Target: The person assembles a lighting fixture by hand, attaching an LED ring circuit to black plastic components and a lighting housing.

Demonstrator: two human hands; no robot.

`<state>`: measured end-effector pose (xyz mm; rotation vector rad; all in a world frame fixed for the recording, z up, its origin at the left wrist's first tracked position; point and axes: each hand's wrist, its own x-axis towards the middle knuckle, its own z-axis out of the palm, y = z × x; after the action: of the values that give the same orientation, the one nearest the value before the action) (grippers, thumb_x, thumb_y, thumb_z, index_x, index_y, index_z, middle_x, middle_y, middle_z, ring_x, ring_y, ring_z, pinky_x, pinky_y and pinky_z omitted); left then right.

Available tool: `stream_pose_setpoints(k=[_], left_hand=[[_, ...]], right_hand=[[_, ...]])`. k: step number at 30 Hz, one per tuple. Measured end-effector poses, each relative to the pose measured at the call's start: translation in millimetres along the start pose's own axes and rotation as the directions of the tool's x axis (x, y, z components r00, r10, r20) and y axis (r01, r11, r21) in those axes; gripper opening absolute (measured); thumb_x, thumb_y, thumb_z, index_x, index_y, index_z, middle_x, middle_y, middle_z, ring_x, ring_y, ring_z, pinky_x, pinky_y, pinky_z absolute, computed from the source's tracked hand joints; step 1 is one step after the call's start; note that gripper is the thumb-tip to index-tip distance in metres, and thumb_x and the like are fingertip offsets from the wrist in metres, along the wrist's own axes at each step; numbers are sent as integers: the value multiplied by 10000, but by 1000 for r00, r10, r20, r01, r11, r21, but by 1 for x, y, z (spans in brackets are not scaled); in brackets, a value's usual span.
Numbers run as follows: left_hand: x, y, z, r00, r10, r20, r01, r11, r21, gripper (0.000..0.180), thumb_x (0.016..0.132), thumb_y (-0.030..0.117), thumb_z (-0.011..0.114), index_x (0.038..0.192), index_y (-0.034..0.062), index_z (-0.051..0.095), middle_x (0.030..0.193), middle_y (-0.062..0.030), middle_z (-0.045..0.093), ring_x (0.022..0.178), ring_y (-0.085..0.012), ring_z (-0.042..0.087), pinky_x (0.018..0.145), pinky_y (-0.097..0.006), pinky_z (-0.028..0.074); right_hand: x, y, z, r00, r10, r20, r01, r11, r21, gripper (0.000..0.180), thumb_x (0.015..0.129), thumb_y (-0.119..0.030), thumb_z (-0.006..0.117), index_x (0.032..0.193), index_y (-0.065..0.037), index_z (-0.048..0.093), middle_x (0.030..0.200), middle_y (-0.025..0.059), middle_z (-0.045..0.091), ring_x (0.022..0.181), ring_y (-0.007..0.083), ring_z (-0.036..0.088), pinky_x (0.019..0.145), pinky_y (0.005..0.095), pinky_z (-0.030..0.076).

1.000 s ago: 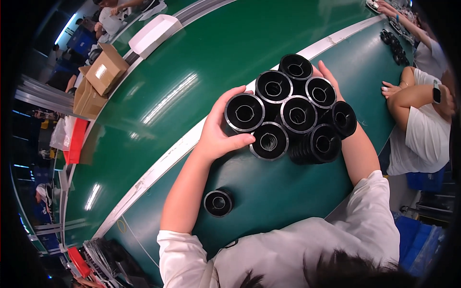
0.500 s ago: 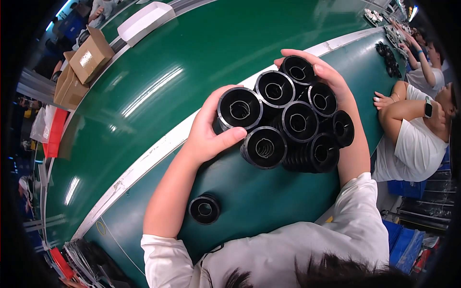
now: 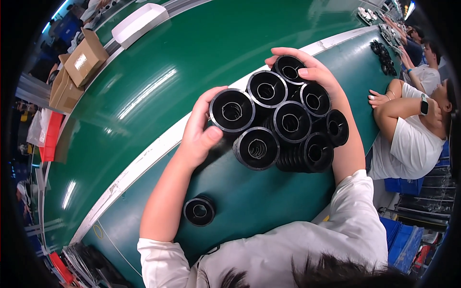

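Several tall stacks of black ribbed round sleeves (image 3: 289, 123), with round openings on top, stand packed together between my hands. My left hand (image 3: 204, 122) curves around the leftmost stack (image 3: 232, 110), its fingers behind it and its thumb along the near side. At the far end, my right hand (image 3: 312, 69) is wrapped around the farthest stack (image 3: 289, 70), thumb by its rim. Through some openings, thin coil-like rings show inside. One lone black sleeve (image 3: 199, 210) sits on the dark green table (image 3: 249, 201), near my left forearm.
Beyond a pale rail (image 3: 144, 149) runs a glossy green belt (image 3: 192, 62). Brown cartons (image 3: 85, 56) and a white tray (image 3: 139, 25) line its far side. A person (image 3: 408, 129) sits at the right, hand on the table. Black parts (image 3: 382, 56) lie farther along.
My left thumb has slid off the rim to the stack's side. The whole scene has shifted slightly left in the picture; the stacks keep their arrangement.
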<state>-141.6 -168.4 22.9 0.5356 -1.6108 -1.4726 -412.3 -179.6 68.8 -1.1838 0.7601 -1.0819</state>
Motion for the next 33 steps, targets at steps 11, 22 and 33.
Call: stream_pose_setpoints(k=[11, 22, 33], left_hand=[[-5, -15, -2, 973, -204, 105, 221, 955, -198, 708, 918, 574, 184, 1329, 19, 343, 1304, -116, 425, 1243, -218, 354, 1049, -366, 234], [-6, -21, 4, 972, -230, 39, 233, 945, -230, 665, 923, 562, 219, 1265, 17, 388, 1226, -98, 483, 1160, -180, 432, 1012, -338, 302], [-7, -30, -5, 952, -293, -90, 255, 920, -296, 616, 941, 511, 203, 1278, 46, 425, 1278, -102, 483, 1201, -233, 422, 1032, -399, 278]], right_hand=[[0, 4, -5, 998, -49, 43, 48, 998, 33, 603, 779, -265, 553, 1286, 17, 388, 1219, 164, 503, 1052, 218, 556, 888, 324, 466], [0, 20, 5, 999, -28, 32, 15, 933, 360, 650, 916, -504, 299, 1293, 21, 361, 1228, 160, 494, 1088, 256, 533, 909, 398, 478], [-3, 26, 16, 998, 57, 23, -61, 873, 483, 604, 922, -497, 315, 1265, -11, 423, 1161, 131, 549, 1042, 233, 564, 909, 368, 466]])
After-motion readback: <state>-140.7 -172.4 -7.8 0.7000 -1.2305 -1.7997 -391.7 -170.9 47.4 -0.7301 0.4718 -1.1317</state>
